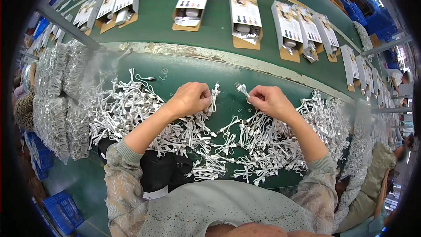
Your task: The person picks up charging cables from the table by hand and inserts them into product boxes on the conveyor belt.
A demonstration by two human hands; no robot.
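White USB cables, each folded into a small bundle, lie in a large pile (127, 109) on the left of the green bench and another pile (280, 145) on the right. My left hand (189, 98) is closed in a pinch on a white cable (214, 94) that stands up beyond the fingertips. Opposite it, my right hand (272, 102) pinches another folded white cable (242, 89), its plug end pointing up and left. The two hands are apart. A few loose cables (227, 142) lie between the piles.
Beyond a worn metal rail (193, 52) runs a green conveyor with several open white boxes (245, 15). Clear plastic bags of cables (66, 101) stack at the left. A black cloth item (160, 171) lies at the near edge. Blue crates (63, 210) stand on the floor.
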